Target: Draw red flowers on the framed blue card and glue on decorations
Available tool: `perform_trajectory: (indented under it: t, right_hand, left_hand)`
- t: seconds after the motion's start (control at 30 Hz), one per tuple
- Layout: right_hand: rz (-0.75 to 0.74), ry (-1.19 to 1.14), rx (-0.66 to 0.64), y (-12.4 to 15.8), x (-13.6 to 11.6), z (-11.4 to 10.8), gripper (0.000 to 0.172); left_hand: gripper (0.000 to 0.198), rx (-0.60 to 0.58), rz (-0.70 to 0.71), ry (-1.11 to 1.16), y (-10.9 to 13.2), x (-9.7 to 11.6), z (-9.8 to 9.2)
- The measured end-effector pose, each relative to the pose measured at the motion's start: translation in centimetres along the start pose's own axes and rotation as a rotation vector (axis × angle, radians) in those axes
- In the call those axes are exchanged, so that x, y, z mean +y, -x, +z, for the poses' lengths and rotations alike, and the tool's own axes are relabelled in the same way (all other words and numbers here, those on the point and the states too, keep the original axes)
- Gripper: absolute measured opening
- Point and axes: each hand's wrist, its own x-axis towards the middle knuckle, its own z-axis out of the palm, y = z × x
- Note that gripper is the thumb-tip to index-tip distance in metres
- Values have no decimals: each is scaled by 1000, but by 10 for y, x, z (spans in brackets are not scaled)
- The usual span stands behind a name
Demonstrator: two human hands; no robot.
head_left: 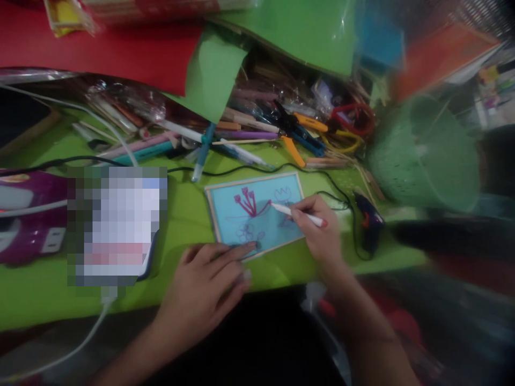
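Note:
A light blue card with a pale frame lies on the green table, with red flowers and faint purple shapes drawn on it. My right hand is closed round a white pen, its tip touching the card beside the red flowers. My left hand lies flat with fingers stretched out, fingertips pressing the card's near edge.
A heap of pens, pencils, sticks and pliers lies behind the card. A green basket stands at right, a dark glue gun with its cable beside the card. Red and green paper sheets lie at the back. A blurred-out object sits at left.

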Motion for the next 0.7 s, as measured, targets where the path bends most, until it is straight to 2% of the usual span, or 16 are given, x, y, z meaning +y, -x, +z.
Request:
perform_trajectory:
  t: [0.7]
  right_hand:
    - [31,5,-103,4,-2,-2,8]
  left_hand:
    - [16,-10,-1,-8,-3,1,-3]
